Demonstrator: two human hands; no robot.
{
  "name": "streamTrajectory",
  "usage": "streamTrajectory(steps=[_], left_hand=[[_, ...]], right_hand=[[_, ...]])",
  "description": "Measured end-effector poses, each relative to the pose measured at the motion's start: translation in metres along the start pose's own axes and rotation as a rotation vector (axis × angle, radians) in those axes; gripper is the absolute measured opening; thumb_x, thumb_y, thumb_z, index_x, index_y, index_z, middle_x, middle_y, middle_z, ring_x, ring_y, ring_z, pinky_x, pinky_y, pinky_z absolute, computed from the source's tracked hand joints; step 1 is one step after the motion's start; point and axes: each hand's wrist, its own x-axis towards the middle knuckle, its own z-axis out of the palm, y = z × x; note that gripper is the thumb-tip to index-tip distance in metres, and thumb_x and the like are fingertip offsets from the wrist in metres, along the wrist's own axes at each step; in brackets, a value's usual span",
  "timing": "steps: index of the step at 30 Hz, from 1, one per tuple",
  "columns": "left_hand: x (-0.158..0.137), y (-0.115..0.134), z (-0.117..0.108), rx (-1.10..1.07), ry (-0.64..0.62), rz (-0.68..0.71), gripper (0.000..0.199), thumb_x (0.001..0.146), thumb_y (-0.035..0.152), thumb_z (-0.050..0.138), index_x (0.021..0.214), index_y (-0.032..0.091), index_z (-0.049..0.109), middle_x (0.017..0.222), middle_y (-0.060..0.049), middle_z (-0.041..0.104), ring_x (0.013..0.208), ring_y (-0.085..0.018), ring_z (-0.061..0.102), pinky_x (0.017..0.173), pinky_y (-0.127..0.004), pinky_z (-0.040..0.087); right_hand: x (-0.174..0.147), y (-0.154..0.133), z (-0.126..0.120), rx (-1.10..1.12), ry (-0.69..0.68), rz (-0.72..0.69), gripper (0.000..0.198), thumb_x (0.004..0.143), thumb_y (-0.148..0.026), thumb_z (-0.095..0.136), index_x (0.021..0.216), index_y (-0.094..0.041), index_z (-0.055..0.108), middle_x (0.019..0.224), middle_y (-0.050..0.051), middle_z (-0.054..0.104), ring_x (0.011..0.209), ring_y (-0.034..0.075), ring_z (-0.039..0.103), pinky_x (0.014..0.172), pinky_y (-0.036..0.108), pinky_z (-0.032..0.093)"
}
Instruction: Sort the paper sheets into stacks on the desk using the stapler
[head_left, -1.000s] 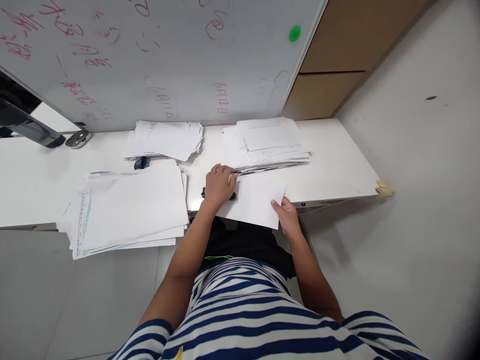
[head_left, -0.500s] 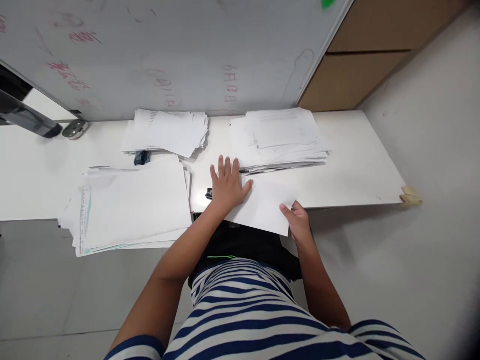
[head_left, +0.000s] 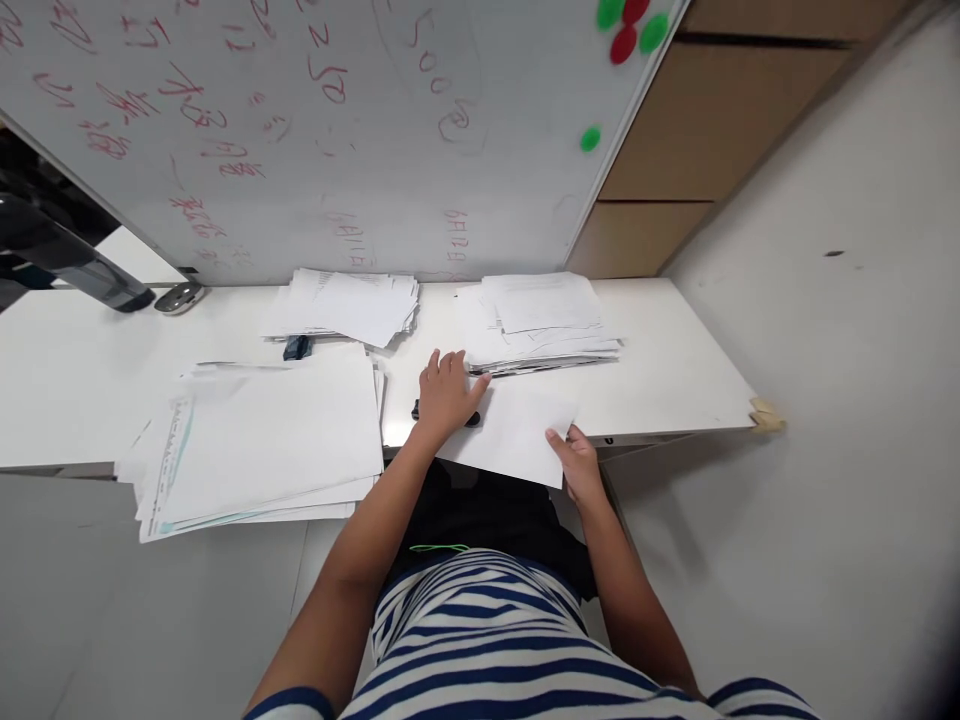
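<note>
My left hand (head_left: 446, 402) is curled over a black stapler (head_left: 472, 419), most of it hidden under the palm, with one end showing on each side. The thumb points out over the sheet. A white sheet of paper (head_left: 510, 430) lies partly on the table and overhangs its front edge. My right hand (head_left: 576, 462) pinches its right corner between thumb and fingers. Just behind the sheet sits a stack of papers (head_left: 547, 310). Left of my left hand, a pile of larger sheets (head_left: 277, 430) also juts past the table's edge.
Another paper stack (head_left: 352, 305) lies at the back of the white table (head_left: 675, 370), with a small dark object (head_left: 297, 347) before it. A whiteboard (head_left: 300, 180) with red writing rises behind. A computer mouse (head_left: 180, 298) is at far left, cardboard boxes (head_left: 645, 240) at right.
My left hand, spread flat before, now has its fingers bent over the stapler, and more of the stapler shows. My right hand keeps its pinch on the sheet. The view has tilted up.
</note>
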Motion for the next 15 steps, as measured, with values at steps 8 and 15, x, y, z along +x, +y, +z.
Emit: streamTrajectory(steps=[8,15], left_hand=[[-0.046,0.001,-0.027,-0.016,0.121,0.107,0.056,0.086,0.058,0.057,0.132,0.026,0.052,0.149,-0.01,0.046,0.149,-0.035,0.019,0.119,-0.057,0.018],[-0.054,-0.039,-0.02,0.101,-0.053,0.219,0.042,0.088,0.059,0.055,0.109,0.023,0.063,0.117,-0.008,0.067,0.113,-0.027,0.057,0.095,-0.041,0.044]], right_hand=[[0.001,-0.002,0.001,-0.001,-0.039,-0.015,0.047,0.069,-0.047,0.081,0.106,-0.021,0.068,0.094,0.006,0.077,0.078,0.023,0.072,0.078,0.039,0.058],[-0.001,-0.001,0.002,-0.025,-0.014,-0.02,0.054,0.066,-0.051,0.082,0.107,-0.02,0.068,0.092,0.005,0.077,0.078,0.024,0.072,0.077,0.04,0.057]])
